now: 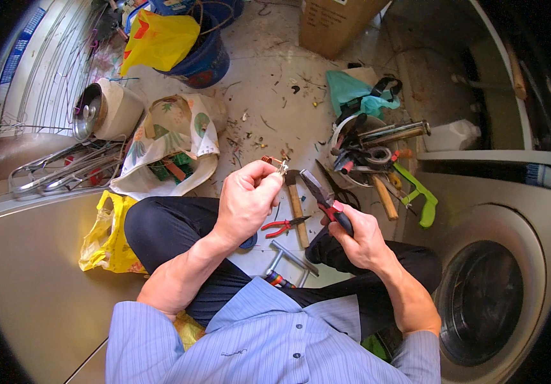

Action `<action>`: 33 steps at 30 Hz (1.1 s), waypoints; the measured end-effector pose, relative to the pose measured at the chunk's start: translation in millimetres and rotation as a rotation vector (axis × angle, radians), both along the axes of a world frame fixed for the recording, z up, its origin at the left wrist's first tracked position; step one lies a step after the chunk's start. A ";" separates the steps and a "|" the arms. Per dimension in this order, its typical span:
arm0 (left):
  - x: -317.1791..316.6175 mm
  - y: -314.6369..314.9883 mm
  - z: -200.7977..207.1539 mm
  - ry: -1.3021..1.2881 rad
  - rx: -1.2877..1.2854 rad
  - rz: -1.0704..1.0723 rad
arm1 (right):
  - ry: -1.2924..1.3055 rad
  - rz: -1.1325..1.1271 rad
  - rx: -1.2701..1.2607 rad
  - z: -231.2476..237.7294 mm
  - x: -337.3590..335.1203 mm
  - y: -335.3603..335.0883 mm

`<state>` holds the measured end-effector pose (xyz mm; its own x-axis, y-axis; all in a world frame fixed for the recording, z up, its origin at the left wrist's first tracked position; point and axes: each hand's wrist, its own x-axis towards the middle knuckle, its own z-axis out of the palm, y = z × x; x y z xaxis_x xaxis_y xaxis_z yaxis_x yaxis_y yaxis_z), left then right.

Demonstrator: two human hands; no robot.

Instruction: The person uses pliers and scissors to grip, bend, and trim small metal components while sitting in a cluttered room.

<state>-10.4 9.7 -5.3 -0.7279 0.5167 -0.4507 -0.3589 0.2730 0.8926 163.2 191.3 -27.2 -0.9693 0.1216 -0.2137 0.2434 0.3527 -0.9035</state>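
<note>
My left hand (248, 195) pinches a small metal part with a copper coil (271, 160) between thumb and fingertips. In my right hand (362, 242) is a pair of pliers (316, 188) with red and black handles, its jaws pointing up and left, a short way from the coil part and apart from it. Beneath them on the floor lie a hammer (297, 214) with a wooden handle and small red-handled pliers (284, 226). A grey metal tool (288, 262) rests nearer to me, between my legs.
Scraps litter the floor ahead. At left are a patterned cloth bag (195, 168) with green circuit boards, a yellow plastic bag (110, 237) and a blue bucket (208, 64). A tool-filled bucket (339, 137), a green-handled saw (424, 198) and a front-loading washing machine (531, 224) stand right.
</note>
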 end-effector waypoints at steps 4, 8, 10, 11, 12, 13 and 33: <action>5.8 0.3 -7.1 0.283 -0.105 -0.007 | 0.123 0.034 0.070 -2.7 -0.3 -0.2; 7.4 4.3 -7.3 0.490 -0.139 -0.015 | 0.137 0.035 0.082 -3.3 -1.3 -2.4; 9.5 5.8 -8.3 0.549 -0.147 -0.008 | 0.134 0.039 0.089 -1.3 -1.9 -3.0; 9.9 6.2 -8.5 0.590 -0.157 -0.018 | 0.136 0.040 0.099 -0.3 -2.2 -3.2; 10.3 6.6 -8.6 0.631 -0.167 -0.028 | 0.138 0.041 0.109 0.4 -2.3 -3.1; 9.8 5.7 -9.8 0.668 -0.174 -0.034 | 0.145 0.037 0.123 1.6 -3.8 -3.7; 11.3 13.1 -17.9 1.078 -0.193 -0.118 | 0.123 -0.007 0.262 1.2 -5.0 -15.9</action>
